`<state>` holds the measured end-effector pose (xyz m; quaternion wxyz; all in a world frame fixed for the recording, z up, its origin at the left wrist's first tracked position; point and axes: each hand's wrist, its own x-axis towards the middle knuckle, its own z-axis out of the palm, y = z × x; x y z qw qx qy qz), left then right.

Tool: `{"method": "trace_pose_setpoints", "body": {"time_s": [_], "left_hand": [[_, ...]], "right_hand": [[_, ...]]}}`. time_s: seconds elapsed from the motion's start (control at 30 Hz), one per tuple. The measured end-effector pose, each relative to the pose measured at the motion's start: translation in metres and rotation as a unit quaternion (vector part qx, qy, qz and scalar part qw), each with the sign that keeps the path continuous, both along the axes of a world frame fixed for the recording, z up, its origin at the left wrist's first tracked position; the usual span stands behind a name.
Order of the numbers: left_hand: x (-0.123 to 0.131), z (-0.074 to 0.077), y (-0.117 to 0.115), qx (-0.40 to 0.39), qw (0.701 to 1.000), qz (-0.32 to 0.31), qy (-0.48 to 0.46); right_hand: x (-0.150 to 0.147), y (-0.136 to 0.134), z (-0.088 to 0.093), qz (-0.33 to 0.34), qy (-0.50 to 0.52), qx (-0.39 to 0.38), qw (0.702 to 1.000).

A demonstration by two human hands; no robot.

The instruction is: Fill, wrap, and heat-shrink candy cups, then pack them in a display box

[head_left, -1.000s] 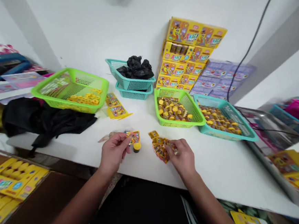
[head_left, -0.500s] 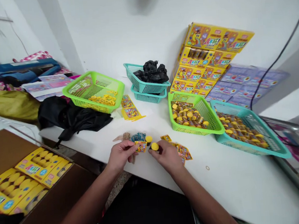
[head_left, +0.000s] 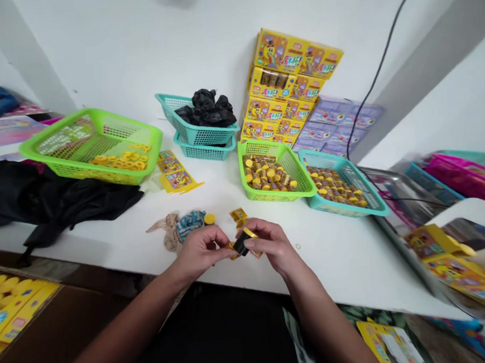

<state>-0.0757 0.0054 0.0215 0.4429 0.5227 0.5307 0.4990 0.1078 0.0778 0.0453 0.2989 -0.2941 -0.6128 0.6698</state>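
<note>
White table [head_left: 341, 260], small canister [head_left: 241, 245] tilted near its front edge

Your right hand [head_left: 271, 243] has thumb and fingers clamped on the canister, above the table. Its long axis slants: yellow cap [head_left: 250, 233] toward the table's far right, dark end toward your left hand [head_left: 202, 249]. There, finger and thumb pinch what seems a yellow card [head_left: 233, 252]; it is too small to be sure. With loose grip, the canister may slip and roll over the front edge.
</note>
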Motion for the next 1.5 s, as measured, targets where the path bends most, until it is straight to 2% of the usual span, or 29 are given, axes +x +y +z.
{"method": "trace_pose_setpoints", "body": {"time_s": [0.37, 0.57, 0.77, 0.93, 1.1, 1.2, 1.3, 1.5], "left_hand": [[0.011, -0.003, 0.012, -0.05, 0.994, -0.067, -0.075], [0.015, -0.017, 0.021, -0.082, 0.988, -0.059, -0.117], [0.027, -0.019, 0.024, -0.085, 0.969, -0.103, -0.208], [0.046, -0.019, 0.032, -0.113, 0.957, -0.083, -0.255], [0.062, -0.016, 0.038, -0.1, 0.959, -0.064, -0.258], [0.067, -0.018, 0.039, -0.141, 0.935, -0.094, -0.312], [0.07, -0.021, 0.039, -0.171, 0.907, -0.091, -0.373], [0.075, -0.025, 0.037, -0.162, 0.906, -0.084, -0.381]], "right_hand": [[0.003, 0.003, -0.013, -0.062, -0.01, -0.072, 0.995], [0.003, 0.002, -0.014, -0.104, -0.029, -0.042, 0.993], [0.008, 0.002, -0.019, -0.113, -0.021, -0.043, 0.992], [0.02, 0.004, -0.02, -0.118, -0.05, 0.016, 0.992], [0.033, 0.005, -0.018, -0.191, -0.031, 0.051, 0.98], [0.035, 0.003, -0.019, -0.188, -0.018, 0.041, 0.981], [0.036, 0.001, -0.023, -0.176, -0.01, 0.029, 0.984], [0.041, 0.0, -0.027, -0.183, 0.018, 0.006, 0.983]]}}
